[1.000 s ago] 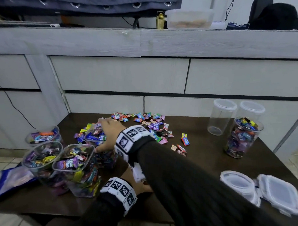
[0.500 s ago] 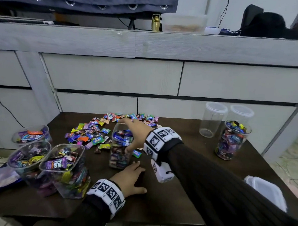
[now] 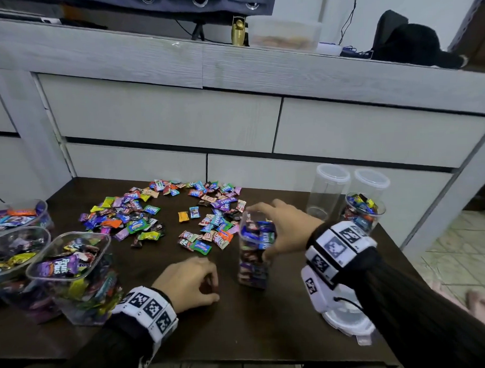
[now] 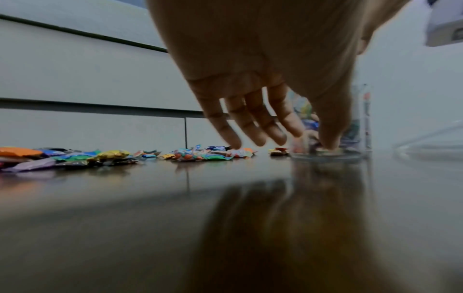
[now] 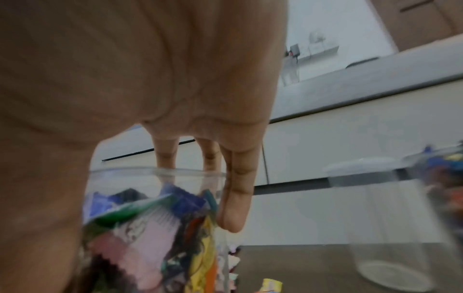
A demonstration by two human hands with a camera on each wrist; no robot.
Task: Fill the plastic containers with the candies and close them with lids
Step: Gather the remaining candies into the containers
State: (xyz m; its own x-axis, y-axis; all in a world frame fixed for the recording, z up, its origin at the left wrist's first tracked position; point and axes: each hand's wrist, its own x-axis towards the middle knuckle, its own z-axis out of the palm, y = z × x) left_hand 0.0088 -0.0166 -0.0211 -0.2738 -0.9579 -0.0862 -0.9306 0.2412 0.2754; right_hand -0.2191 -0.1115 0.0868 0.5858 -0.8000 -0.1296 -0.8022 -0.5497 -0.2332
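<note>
Head view is showing the right hand gripping a candy-filled jar on the tabletop, while the left hand is resting nearby, fingers loosely curled, holding nothing.

Dark brown table; multicoloured candies in purple, blue, green, orange, yellow; clear containers; white wristbands with black square patterns; black sleeves; pale grey cabinet.
</note>
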